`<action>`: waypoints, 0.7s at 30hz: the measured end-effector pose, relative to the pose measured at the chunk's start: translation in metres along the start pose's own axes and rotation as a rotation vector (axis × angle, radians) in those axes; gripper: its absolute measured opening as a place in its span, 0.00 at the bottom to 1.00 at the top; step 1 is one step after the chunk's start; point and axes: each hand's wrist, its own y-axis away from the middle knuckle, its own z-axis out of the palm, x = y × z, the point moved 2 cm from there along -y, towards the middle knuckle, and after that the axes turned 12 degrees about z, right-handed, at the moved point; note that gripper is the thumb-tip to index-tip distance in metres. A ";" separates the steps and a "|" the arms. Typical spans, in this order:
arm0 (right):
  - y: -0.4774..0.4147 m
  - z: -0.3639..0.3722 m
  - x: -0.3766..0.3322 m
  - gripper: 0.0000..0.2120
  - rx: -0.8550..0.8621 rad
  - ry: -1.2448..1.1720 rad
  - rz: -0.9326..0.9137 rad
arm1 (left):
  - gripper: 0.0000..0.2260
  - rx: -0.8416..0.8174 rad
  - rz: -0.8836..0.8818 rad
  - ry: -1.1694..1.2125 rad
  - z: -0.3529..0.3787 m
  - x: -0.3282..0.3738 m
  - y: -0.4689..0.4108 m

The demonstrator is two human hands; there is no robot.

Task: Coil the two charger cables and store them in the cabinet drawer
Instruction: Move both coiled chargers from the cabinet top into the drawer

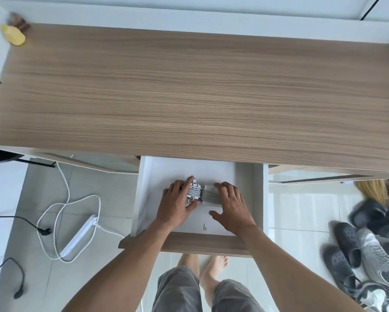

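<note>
Both cables are already wound and lie inside the open drawer (142, 199), about at its middle, side by side and touching. The white cable coil (194, 190) is on the drawer's left half, the grey cable coil (209, 195) on its right half. The left hand (177, 202) grasps the white cable coil, fingers over its top and the thumb curled in under its near edge. The right hand (232, 206) is spread flat, its straight fingers resting on the grey cable coil while the thumb stands apart on the drawer floor. A small metal hook (204, 226) lies nearer the drawer's front panel. Above the drawer runs the wooden table (189, 86).

Such bundles are likely light, soft and springy: the loops want to loosen once let go. A hold across the wraps, pinching the whole bundle at its waist, should keep them together; plug ends are stiffer and may snag. The storing step looks nearly done, with letting go and closing the drawer probably remaining.
</note>
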 end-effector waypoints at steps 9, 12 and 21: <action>0.011 -0.025 0.008 0.40 0.084 -0.055 0.006 | 0.46 -0.144 -0.156 0.129 -0.018 0.001 -0.003; 0.018 -0.036 0.008 0.38 0.112 -0.091 0.013 | 0.51 -0.192 -0.186 0.146 -0.032 0.005 -0.003; 0.059 -0.079 -0.009 0.17 0.204 -0.088 -0.049 | 0.32 -0.004 -0.147 0.127 -0.094 0.051 0.007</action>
